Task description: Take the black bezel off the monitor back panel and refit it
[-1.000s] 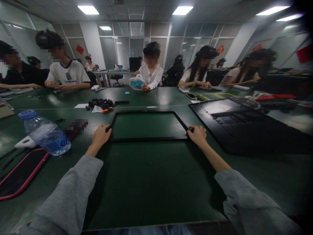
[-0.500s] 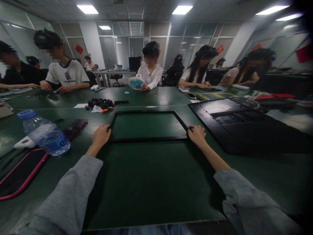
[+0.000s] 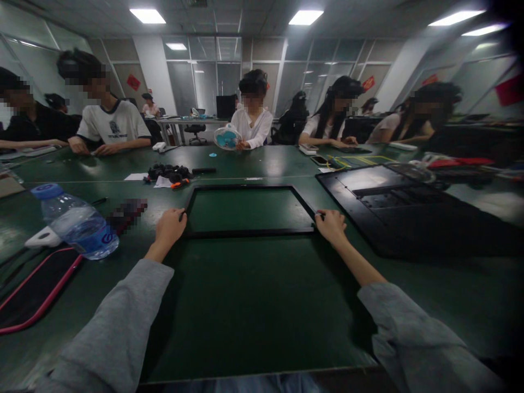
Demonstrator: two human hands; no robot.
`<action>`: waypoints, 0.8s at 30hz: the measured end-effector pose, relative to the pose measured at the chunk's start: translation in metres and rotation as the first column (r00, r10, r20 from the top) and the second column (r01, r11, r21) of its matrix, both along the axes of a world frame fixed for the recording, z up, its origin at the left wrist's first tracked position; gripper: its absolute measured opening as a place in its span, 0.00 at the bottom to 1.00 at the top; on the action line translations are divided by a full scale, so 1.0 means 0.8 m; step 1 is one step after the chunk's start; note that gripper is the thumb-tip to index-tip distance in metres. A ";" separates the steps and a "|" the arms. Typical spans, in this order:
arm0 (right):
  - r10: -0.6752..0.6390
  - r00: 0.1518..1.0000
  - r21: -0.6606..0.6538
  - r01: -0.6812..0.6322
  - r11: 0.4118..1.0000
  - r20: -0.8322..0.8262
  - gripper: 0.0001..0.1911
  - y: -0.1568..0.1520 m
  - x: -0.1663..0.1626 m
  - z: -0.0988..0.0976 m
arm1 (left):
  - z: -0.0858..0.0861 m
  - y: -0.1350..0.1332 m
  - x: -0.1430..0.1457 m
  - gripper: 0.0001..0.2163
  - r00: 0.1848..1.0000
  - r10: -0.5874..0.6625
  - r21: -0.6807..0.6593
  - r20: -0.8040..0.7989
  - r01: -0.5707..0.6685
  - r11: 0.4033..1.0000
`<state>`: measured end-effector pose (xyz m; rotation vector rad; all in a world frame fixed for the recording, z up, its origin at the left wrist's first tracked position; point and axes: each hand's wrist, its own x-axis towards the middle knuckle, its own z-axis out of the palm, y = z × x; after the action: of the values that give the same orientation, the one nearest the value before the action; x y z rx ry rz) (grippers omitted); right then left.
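A thin black rectangular frame (image 3: 249, 233), which looks like a screen bezel, is on or just above the green table (image 3: 262, 305) in front of me. Its middle is open and the tabletop shows through. My left hand (image 3: 171, 226) grips the frame's left side near the front corner, fingers closed round the edge. On the opposite side my right hand (image 3: 331, 225) holds the right edge the same way. To the right of my right hand lies a large black panel (image 3: 409, 218), resembling the back of a monitor.
At left, a water bottle (image 3: 77, 224) leans at a slant near a pink-rimmed black object (image 3: 36, 289) and a white plastic piece (image 3: 43, 237). Black gear (image 3: 167, 173) sits beyond the frame. Across the table, a person (image 3: 251, 120) holds a round blue-and-white object (image 3: 227, 138); others sit alongside.
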<state>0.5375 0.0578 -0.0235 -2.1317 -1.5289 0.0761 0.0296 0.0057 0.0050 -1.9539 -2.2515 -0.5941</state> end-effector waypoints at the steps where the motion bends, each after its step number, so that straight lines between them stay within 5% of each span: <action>1: -0.008 1.000 0.011 0.008 1.000 -0.016 0.25 -0.001 -0.001 0.000 | -0.002 0.001 -0.002 0.19 1.000 -0.015 0.025 0.006 0.014 1.000; 7: -0.030 0.999 0.106 0.034 0.994 -0.043 0.27 -0.011 -0.001 0.008 | -0.011 0.001 0.003 0.20 0.976 -0.176 0.129 0.130 0.160 0.979; 14: -0.252 0.968 0.355 0.242 0.903 -0.020 0.27 -0.035 0.054 0.023 | -0.006 -0.040 0.030 0.29 0.896 -0.397 -0.043 0.200 0.413 0.910; 20: -0.374 0.926 0.493 0.297 0.817 0.061 0.32 -0.073 0.120 0.020 | 0.000 -0.058 0.035 0.20 0.878 -0.412 -0.041 0.241 0.434 0.900; 24: -0.482 0.869 0.477 0.472 0.741 -0.112 0.45 -0.104 0.155 0.014 | 0.004 -0.057 0.036 0.19 0.881 -0.381 -0.026 0.279 0.403 0.915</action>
<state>0.6612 -0.0258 -0.0125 -2.0180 -0.8302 -0.4703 0.0582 -0.0402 0.0085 -2.5411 -2.0464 -0.8685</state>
